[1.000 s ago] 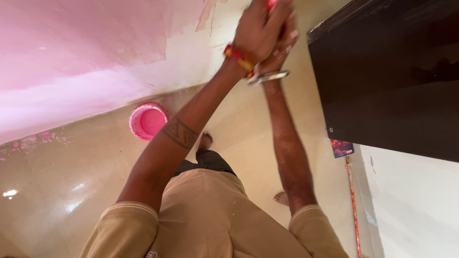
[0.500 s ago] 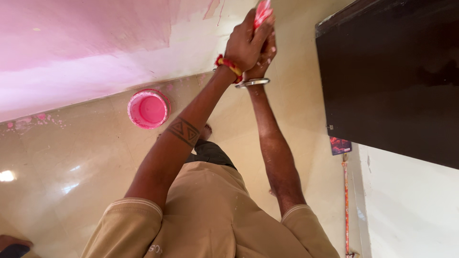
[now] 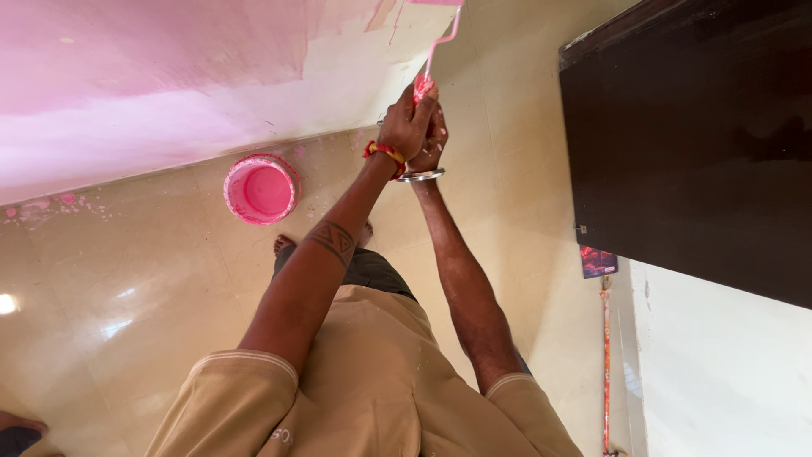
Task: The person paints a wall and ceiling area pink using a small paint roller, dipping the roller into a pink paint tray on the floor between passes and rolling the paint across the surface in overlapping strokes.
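Observation:
Both my arms reach out in front of me. My left hand, with a red thread band at the wrist, and my right hand, with a metal bangle, are clasped together around the pink-smeared handle of a paint roller. Its thin wire frame rises to the roller head, which is cut off at the top edge, against the wall. A round bucket of pink paint stands on the floor to the left of my hands, near my bare feet.
The wall at upper left is partly painted pink, with cream patches near the roller. A dark brown door fills the upper right. Pink splashes dot the glossy beige floor tiles. Part of another person shows at the bottom left corner.
My clasped hands have dropped lower in view, and the roller's handle and wire frame now show above them. The bucket has shifted slightly right in the picture.

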